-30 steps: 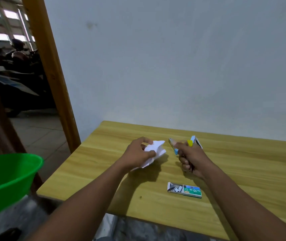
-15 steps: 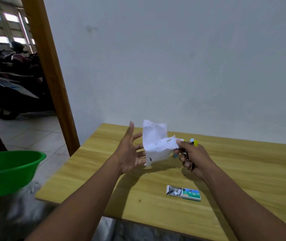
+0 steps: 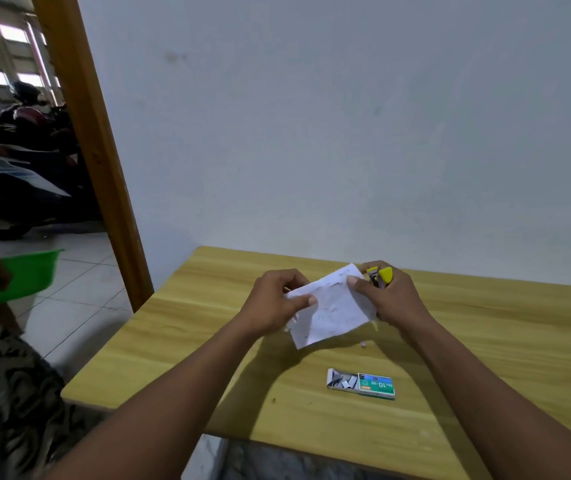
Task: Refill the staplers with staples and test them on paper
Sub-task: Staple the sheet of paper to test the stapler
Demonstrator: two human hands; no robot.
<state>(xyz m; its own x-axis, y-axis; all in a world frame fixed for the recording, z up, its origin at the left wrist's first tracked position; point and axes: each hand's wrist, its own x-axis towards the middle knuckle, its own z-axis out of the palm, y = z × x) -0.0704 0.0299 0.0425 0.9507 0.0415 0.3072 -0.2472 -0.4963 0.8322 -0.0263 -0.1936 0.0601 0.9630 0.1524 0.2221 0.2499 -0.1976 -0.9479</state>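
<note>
A creased white paper [image 3: 329,308] is stretched flat above the wooden table [image 3: 502,341] between both hands. My left hand [image 3: 273,303] pinches its left edge. My right hand [image 3: 391,296] pinches the right top corner with the thumb and also grips a small stapler [image 3: 381,276] with a yellow end, mostly hidden in the palm. A green staple box [image 3: 363,384] lies open on the table nearer to me, with silver staple strips showing at its left end.
A white wall stands right behind the table. A wooden door post [image 3: 93,150] rises at the left. Another person's hand holds a green basin [image 3: 27,275] at the far left. Parked scooters [image 3: 17,161] stand beyond the doorway.
The crumpled paper has been unfolded and flattened. My left hand went from open beside it to pinching its left edge. The green basin has moved left and up.
</note>
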